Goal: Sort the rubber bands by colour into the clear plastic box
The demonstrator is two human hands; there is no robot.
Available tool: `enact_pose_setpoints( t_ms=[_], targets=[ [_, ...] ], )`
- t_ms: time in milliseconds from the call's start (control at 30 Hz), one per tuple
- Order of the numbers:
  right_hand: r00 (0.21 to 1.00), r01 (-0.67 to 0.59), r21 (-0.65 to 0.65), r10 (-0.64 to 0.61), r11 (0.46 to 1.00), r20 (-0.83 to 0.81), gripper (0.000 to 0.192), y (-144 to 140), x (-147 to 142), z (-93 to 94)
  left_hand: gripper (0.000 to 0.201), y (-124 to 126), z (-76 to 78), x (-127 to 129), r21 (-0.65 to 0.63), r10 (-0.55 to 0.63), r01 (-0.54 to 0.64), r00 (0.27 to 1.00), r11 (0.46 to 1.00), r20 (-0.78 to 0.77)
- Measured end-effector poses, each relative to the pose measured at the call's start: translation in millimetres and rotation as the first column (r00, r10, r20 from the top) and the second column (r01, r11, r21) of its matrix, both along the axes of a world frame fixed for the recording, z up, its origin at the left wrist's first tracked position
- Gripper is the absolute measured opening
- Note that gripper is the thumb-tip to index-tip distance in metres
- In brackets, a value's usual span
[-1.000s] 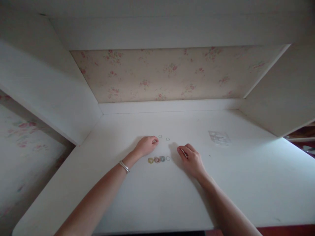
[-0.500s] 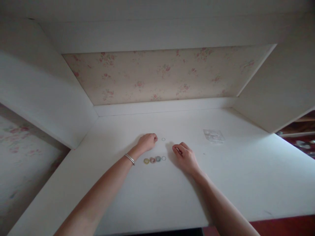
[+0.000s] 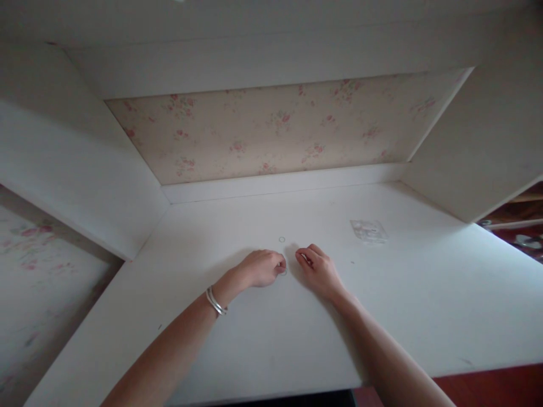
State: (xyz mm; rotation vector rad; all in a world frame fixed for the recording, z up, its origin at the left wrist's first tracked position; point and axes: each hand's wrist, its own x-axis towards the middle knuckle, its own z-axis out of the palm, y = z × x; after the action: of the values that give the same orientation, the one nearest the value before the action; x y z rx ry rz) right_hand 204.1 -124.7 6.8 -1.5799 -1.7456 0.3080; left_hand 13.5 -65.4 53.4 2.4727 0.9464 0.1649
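Note:
My left hand (image 3: 263,268), with a silver bangle (image 3: 216,302) at its wrist, is closed in a pinch. Its fingertips are over the lower thin ring (image 3: 284,273), partly covering it; whether they touch or hold it I cannot tell. The small coloured discs beside that ring are hidden behind this hand. To the right, my right hand (image 3: 318,270) is also pinched, thumb against fingers, a little above the white surface (image 3: 271,339). Anything in its fingertips is too small to make out. Another thin ring (image 3: 282,239) lies farther back, between the two hands.
A clear plastic bag (image 3: 368,232) lies at the back right. White side panels (image 3: 85,158) and a back ledge (image 3: 280,181) bound the surface, with floral wallpaper (image 3: 263,127) behind. Small dark specks lie on the white top.
My left hand has come from beside the upper ring toward me and slightly right, now covering the discs and part of the lower ring. My right hand has barely moved. The view has tilted slightly.

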Motion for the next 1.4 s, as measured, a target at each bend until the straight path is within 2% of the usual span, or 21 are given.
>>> enact_pose_setpoints(
  t_ms=[400,533,633,733,867,933,1033,1200,1400],
  targets=[
    [1.0,0.002,0.001,-0.002,1.0,0.004,0.03,-2.1,-0.5,2.6,0.019,-2.2,-1.7,3.2,0.018,0.009,-0.008,0.999,1.0,-0.031],
    [1.0,-0.006,0.006,0.006,1.0,0.007,0.029,-2.2,-0.6,1.6,0.022,3.9,2.4,-6.7,-0.062,0.124,-0.119,0.987,0.991,0.098],
    [1.0,0.011,-0.009,-0.011,1.0,0.011,0.03,0.0,-0.3,0.1,0.024,9.4,2.6,-24.7,-0.127,0.246,-0.221,0.94,0.967,0.236],
    [0.997,0.011,-0.063,-0.006,0.998,0.076,0.028,7.1,-1.6,0.0,0.024,11.3,-5.8,-49.3,-0.206,0.37,-0.32,0.88,0.925,0.297],
    [0.974,-0.004,-0.143,0.036,0.99,0.223,0.026,25.6,-7.6,5.0,0.026,5.1,-25.7,-77.5,-0.321,0.496,-0.398,0.802,0.859,0.332],
    [0.961,0.011,-0.169,0.036,0.986,0.275,0.026,37.6,-10.8,8.8,0.028,0.7,-32.8,-85.2,-0.369,0.542,-0.419,0.762,0.83,0.353],
    [0.942,0.015,-0.217,0.059,0.976,0.331,0.027,55.3,-13.6,14.1,0.029,-3.2,-34.9,-89.3,-0.409,0.579,-0.431,0.725,0.804,0.374],
    [0.916,-0.073,-0.274,0.173,0.959,0.362,0.022,73.1,-12.9,18.1,0.027,-2.7,-31.2,-89.1,-0.438,0.588,-0.421,0.713,0.795,0.382],
    [0.9,-0.115,-0.309,0.23,0.944,0.369,0.023,75.2,-13.3,19.7,0.029,-2.7,-41.5,-89.8,-0.423,0.574,-0.409,0.704,0.809,0.418]
  ],
)
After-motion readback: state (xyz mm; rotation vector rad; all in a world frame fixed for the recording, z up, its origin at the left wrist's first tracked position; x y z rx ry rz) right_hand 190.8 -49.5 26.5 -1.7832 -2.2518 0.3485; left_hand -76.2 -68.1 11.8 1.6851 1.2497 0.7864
